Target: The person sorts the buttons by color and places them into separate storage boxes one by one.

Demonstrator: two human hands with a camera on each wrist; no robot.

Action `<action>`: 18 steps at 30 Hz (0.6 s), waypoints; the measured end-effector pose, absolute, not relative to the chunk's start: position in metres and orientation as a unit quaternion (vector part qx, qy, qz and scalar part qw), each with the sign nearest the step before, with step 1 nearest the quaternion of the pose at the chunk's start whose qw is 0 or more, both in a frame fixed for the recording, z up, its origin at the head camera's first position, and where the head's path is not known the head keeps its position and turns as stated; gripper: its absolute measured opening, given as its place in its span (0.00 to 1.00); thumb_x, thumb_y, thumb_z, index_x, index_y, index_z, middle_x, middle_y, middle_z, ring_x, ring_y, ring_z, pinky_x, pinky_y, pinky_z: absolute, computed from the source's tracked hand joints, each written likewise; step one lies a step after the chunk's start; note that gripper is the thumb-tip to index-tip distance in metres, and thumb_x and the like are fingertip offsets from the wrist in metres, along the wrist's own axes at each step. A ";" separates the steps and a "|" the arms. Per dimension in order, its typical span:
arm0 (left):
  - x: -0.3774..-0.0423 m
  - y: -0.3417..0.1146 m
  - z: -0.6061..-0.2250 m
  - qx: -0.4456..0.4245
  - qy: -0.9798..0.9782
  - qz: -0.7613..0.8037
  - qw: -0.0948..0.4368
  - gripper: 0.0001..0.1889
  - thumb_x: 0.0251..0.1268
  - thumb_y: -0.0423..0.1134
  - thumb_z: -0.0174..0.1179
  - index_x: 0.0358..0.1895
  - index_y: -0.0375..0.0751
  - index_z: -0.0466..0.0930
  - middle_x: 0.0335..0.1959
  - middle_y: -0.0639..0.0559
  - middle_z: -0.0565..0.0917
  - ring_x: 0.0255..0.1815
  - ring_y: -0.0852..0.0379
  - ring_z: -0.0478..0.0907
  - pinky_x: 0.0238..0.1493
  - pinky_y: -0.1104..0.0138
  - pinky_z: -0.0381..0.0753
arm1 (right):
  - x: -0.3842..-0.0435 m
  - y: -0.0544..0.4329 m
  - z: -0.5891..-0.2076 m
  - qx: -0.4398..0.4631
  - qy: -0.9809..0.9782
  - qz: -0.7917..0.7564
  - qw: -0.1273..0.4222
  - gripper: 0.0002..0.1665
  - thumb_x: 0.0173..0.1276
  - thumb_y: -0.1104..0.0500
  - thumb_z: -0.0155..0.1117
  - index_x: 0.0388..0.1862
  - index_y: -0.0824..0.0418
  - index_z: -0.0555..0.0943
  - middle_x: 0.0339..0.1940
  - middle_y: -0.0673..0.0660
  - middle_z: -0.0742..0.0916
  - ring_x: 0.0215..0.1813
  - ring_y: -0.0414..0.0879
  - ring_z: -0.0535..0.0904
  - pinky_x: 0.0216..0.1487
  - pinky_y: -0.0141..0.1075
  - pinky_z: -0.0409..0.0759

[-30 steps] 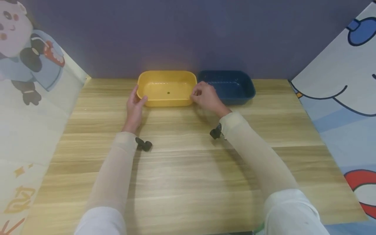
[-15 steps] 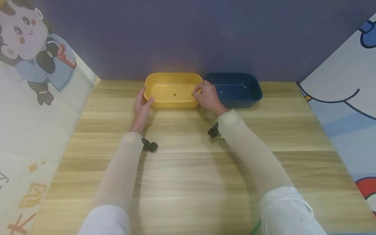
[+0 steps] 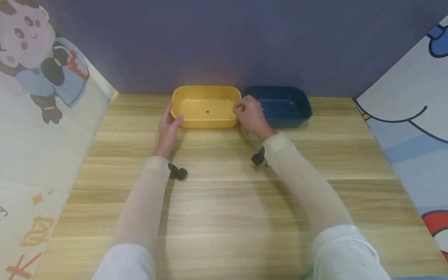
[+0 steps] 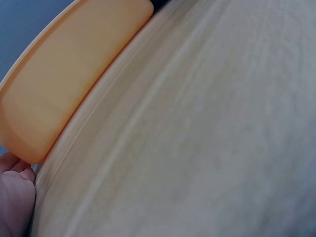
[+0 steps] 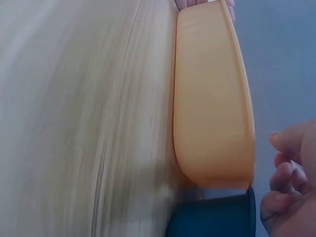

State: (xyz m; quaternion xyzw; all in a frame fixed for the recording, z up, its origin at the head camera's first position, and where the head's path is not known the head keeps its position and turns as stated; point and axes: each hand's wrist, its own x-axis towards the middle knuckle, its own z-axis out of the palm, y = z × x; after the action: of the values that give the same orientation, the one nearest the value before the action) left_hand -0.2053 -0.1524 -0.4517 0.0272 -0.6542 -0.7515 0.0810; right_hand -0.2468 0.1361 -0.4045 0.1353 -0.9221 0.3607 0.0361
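Note:
A yellow rectangular tray (image 3: 205, 116) stands at the back of the wooden table (image 3: 224, 217), with a small dark spot on its floor. My left hand (image 3: 168, 125) holds its left end, thumb on the front corner of the rim. In the left wrist view the yellow tray (image 4: 74, 74) fills the upper left, with the left hand (image 4: 15, 190) against its corner. My right hand (image 3: 250, 114) has curled fingers at the tray's right rim. The right wrist view shows the yellow tray (image 5: 212, 98) side-on, with the right hand (image 5: 291, 173) curled beside its rim.
A dark blue tray (image 3: 287, 107) stands against the yellow one's right side and shows as the blue tray (image 5: 217, 219) in the right wrist view. Cartoon-printed panels (image 3: 42, 116) wall in both sides, and a purple wall closes the back. Black wrist cameras (image 3: 177, 172) hang under both forearms.
The head view has shifted a little. My right hand has moved slightly along the yellow tray's right rim. The left hand and both trays have hardly moved.

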 end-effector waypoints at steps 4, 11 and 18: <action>-0.206 -0.152 -0.451 0.034 -0.662 -0.745 0.078 0.36 0.71 0.29 0.60 0.79 0.39 0.56 0.79 0.39 0.58 0.77 0.43 0.60 0.71 0.68 0.66 | -0.238 0.148 -0.403 0.142 -0.921 0.360 0.040 0.11 0.73 0.59 0.63 0.47 0.64 0.87 0.47 0.58 0.81 0.38 0.51 0.74 0.41 0.42 0.73; -0.206 -0.150 -0.451 0.038 -0.658 -0.749 0.072 0.36 0.71 0.30 0.60 0.79 0.41 0.56 0.78 0.39 0.60 0.76 0.44 0.62 0.71 0.68 0.67 | -0.214 0.170 -0.407 0.173 -0.927 0.333 0.017 0.08 0.71 0.61 0.67 0.44 0.64 0.87 0.45 0.58 0.82 0.38 0.51 0.74 0.40 0.41 0.74; -0.205 -0.152 -0.450 0.034 -0.660 -0.747 0.073 0.36 0.72 0.30 0.59 0.79 0.41 0.56 0.78 0.37 0.60 0.76 0.43 0.61 0.71 0.68 0.67 | -0.188 0.193 -0.415 0.218 -0.924 0.309 -0.053 0.09 0.73 0.59 0.66 0.44 0.63 0.87 0.45 0.56 0.82 0.38 0.50 0.74 0.39 0.42 0.74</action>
State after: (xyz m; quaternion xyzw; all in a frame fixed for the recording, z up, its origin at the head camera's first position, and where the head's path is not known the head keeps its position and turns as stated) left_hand -0.2054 -0.1517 -0.4501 0.0336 -0.6596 -0.7473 0.0731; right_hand -0.1884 0.1934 -0.4150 0.2184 -0.9241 0.3091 -0.0529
